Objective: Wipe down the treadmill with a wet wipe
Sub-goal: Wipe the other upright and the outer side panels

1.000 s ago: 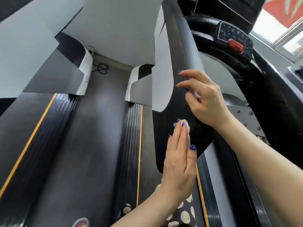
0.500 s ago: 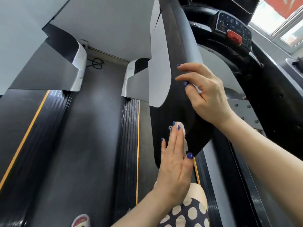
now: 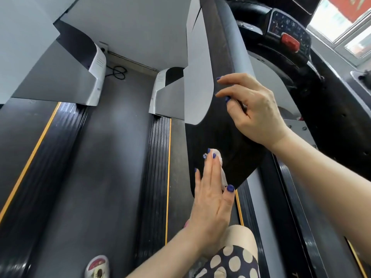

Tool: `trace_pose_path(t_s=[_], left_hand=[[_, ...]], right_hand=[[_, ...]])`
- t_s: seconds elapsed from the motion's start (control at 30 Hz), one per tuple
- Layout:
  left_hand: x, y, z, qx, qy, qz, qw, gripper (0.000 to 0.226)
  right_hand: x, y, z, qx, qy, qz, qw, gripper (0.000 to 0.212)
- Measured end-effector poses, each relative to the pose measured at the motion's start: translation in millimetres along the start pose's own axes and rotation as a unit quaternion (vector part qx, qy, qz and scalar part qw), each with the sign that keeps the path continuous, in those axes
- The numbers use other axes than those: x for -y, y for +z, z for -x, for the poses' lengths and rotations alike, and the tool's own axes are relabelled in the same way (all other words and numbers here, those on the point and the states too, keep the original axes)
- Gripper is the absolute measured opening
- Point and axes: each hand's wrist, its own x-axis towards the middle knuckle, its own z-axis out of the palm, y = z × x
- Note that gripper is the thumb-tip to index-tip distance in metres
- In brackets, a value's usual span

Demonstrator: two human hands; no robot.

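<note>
Pressing wet wipe (image 3: 220, 167) flat-fingered: left hand (image 3: 210, 205); right hand (image 3: 255, 111) grip curled, contents unclear.

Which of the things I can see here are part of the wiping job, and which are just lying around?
Part of the job:
wet wipe, pressed flat by the left hand
black upright panel being wiped
right hand, resting on that panel

Just lying about:
black cable on the floor
red button on the console
slipper

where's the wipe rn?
Head view, lower centre: the wipe is pressed flat under the left hand against the black upright panel, below the right hand.
</note>
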Motion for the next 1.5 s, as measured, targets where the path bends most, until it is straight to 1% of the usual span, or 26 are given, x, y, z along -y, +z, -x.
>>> trace_pose_path(t_s=[0.07,0.1,0.17,0.2,0.27,0.37,0.4,0.5,0.53,0.63,0.67,0.73,0.8,0.87,0.9,0.97,1.03,1.17,1.3,1.33,1.43,1.47,1.5], left_hand=[[6.7,-3.3,-17.4,0.0,-0.022,-0.012,1.0,0.067],[8.8,-7.0,-32.5,-0.005,-0.048,-0.012,0.999,0.065],[11.8,-14.9,-59.1,-0.014,-0.092,0.021,0.995,0.063],[11.9,-15.6,-62.2,-0.02,-0.093,0.039,0.995,0.062],[8.0,-12.7,-48.5,-0.021,-0.069,0.053,0.996,0.061],[5.7,-3.0,-5.7,-0.013,-0.02,0.044,0.999,0.07],[7.7,-0.3,4.5,-0.01,-0.016,0.042,0.999,0.071],[19.4,1.1,7.2,-0.004,-0.018,0.033,0.999,0.061],[25.1,0.4,0.8,-0.002,-0.031,0.033,0.999,0.058],[38.7,-3.2,-23.1,0.003,-0.129,0.053,0.99,0.056],[40.0,-3.2,-24.3,0.0,-0.135,0.065,0.989,0.055],[36.3,-0.4,-11.8,-0.005,-0.103,0.078,0.992,0.062],[36.2,3.9,13.9,0.006,-0.072,0.062,0.995,0.069],[43.4,6.5,28.3,0.023,-0.063,0.038,0.997,0.065],[46.5,6.2,25.1,0.027,-0.07,0.026,0.997,0.064],[51.7,2.0,5.9,0.033,-0.117,0.013,0.993,0.061],[55.6,-1.5,-8.9,0.037,-0.157,0.022,0.987,0.058],[58.0,3.2,6.2,-0.011,-0.15,0.081,0.985,0.051],[60.9,-6.9,-25.8,0.026,-0.205,0.115,0.972,0.047],[63.0,-10.3,-36.7,0.024,-0.215,0.127,0.968,0.048],[63.9,-10.9,-45.0,0.007,-0.211,0.135,0.968,0.048],[63.0,-9.6,-41.8,0.004,-0.193,0.132,0.972,0.048],[61.7,-7.9,-37.1,-0.002,-0.156,0.126,0.98,0.049]], right_hand=[[1.3,-0.2,-0.4,0.017,-0.012,0.016,1.0,0.025],[1.9,0.0,-1.1,0.03,-0.019,0.024,0.999,0.025],[2.9,0.1,-3.2,0.057,-0.026,0.038,0.997,0.026],[3.1,-0.3,-3.5,0.069,-0.029,0.044,0.996,0.026],[3.5,-1.8,-3.4,0.091,-0.044,0.057,0.993,0.026],[8.7,-4.4,-3.9,0.14,-0.079,0.067,0.985,0.027],[10.9,-4.1,-4.3,0.156,-0.095,0.072,0.98,0.027],[13.7,-2.5,-6.1,0.183,-0.123,0.081,0.972,0.027],[13.7,-2.1,-7.1,0.183,-0.122,0.079,0.972,0.027],[13.5,-1.5,-8.0,0.171,-0.112,0.075,0.976,0.026],[13.7,-1.1,-7.4,0.165,-0.111,0.073,0.977,0.025],[13.2,-0.4,-6.2,0.155,-0.109,0.069,0.979,0.022],[13.0,-0.2,-5.1,0.161,-0.117,0.073,0.977,0.022],[12.4,-0.8,-5.7,0.174,-0.128,0.076,0.973,0.023],[12.2,-1.0,-6.3,0.179,-0.131,0.077,0.972,0.024],[12.2,-0.9,-7.6,0.185,-0.134,0.077,0.97,0.024],[12.2,-1.0,-8.3,0.186,-0.131,0.078,0.971,0.025],[11.5,-0.4,-7.6,0.185,-0.128,0.075,0.972,0.026],[10.8,0.5,-8.0,0.171,-0.127,0.068,0.975,0.024],[10.8,0.9,-8.0,0.167,-0.127,0.066,0.975,0.024],[10.6,0.2,-7.7,0.159,-0.125,0.058,0.978,0.024],[10.2,-0.3,-7.1,0.156,-0.125,0.056,0.978,0.024],[10.0,-0.5,-6.6,0.154,-0.124,0.054,0.979,0.024]])
